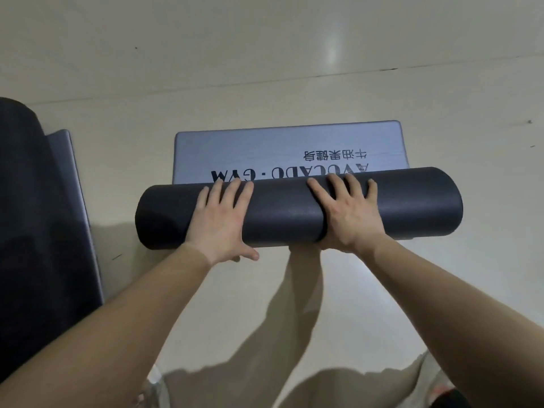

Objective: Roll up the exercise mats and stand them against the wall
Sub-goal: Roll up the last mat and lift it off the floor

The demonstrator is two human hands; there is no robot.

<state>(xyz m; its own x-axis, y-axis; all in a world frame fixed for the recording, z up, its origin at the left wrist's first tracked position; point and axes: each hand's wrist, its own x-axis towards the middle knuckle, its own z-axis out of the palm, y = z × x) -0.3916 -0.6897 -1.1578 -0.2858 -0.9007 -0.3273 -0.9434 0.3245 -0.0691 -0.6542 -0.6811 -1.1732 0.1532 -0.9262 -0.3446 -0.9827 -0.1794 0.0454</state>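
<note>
A thick dark roll of exercise mat (282, 212) lies crosswise on the pale floor in front of me. Beyond it a short flat stretch of the same mat (279, 148) lies unrolled, grey-blue with black printed lettering. My left hand (222, 222) lies flat on the roll's left half, fingers spread over its top, thumb at the near edge. My right hand (348, 214) presses flat on the right half, fingers straight and spread.
A second mat (44, 219), dark with a grey-blue edge, lies at the left with a rolled part at its far end. Pale floor (265, 54) stretches ahead. My light trouser legs (288, 348) show at the bottom.
</note>
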